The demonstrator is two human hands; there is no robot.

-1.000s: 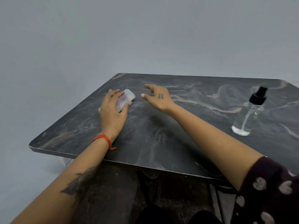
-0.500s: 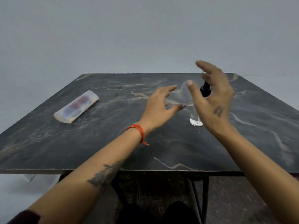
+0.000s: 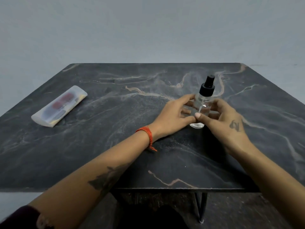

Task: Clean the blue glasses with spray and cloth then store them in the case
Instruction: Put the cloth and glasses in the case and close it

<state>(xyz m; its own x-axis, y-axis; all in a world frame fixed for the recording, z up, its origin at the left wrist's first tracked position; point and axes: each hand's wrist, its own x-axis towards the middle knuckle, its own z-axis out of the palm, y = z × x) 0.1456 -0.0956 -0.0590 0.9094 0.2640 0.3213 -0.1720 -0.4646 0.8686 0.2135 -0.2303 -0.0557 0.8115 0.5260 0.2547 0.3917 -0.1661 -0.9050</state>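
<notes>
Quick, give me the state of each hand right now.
Left hand: fingers curled round the spray bottle, gripping its left side.
Right hand: fingers and thumb curled round the same bottle from the right, gripping it.

One spray bottle [image 3: 201, 103] stands at about two o'clock on the single dark surface [image 3: 115, 146], and one translucent case [image 3: 59, 106] lies at ten o'clock. Two hands are around the bottle: the left hand [image 3: 171, 116] and the right hand [image 3: 226, 123].

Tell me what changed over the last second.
The left hand let go of the case and crossed to the spray bottle; the right hand came in too. Both now hold the bottle, upright on the table. The case stays closed, lying flat.
</notes>
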